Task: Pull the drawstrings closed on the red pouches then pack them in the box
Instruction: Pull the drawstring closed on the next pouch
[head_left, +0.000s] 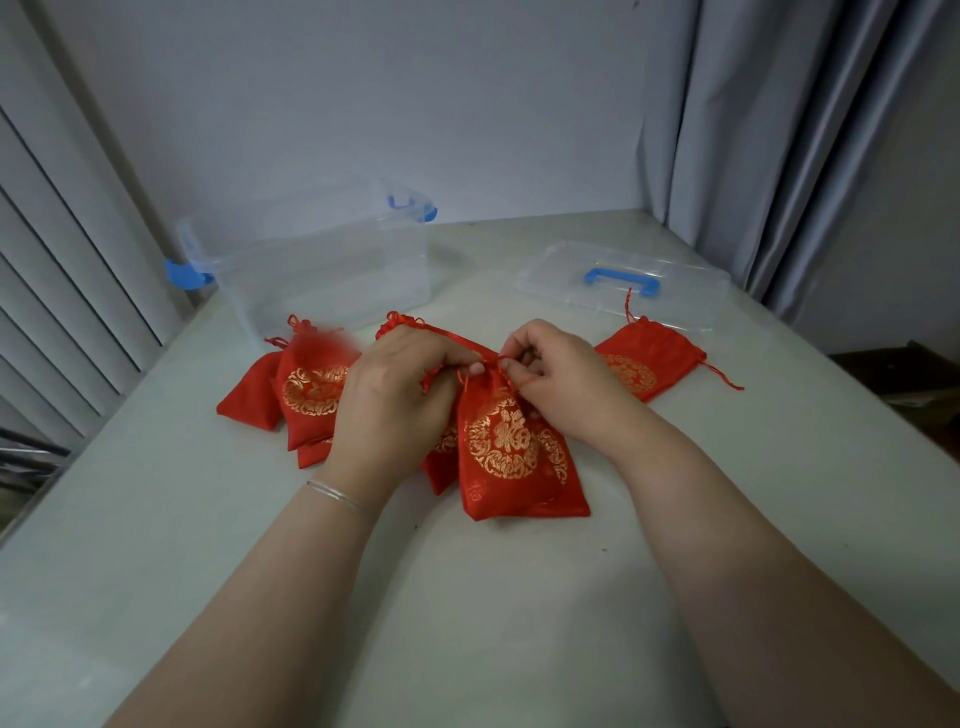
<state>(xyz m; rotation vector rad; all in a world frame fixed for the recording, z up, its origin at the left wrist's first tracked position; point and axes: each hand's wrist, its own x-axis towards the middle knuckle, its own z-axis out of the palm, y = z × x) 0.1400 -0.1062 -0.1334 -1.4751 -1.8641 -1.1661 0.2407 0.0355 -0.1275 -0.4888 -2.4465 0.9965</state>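
Note:
Several red pouches with gold patterns lie across the middle of the white table (208, 545). One pouch (506, 447) lies in front of me, its neck gathered between my hands. My left hand (395, 400) pinches the neck and a red drawstring on the left side. My right hand (556, 379) pinches the drawstring on the right side. A pile of pouches (306, 389) sits to the left, partly hidden by my left hand. A single pouch (644, 364) lies to the right. The clear plastic box (322, 265) with blue latches stands open at the back left and holds nothing.
The box's clear lid (623, 286) with a blue handle lies flat at the back right. Grey curtains (779, 130) hang at the right; white slats stand at the left beside the table edge. A wall closes the back.

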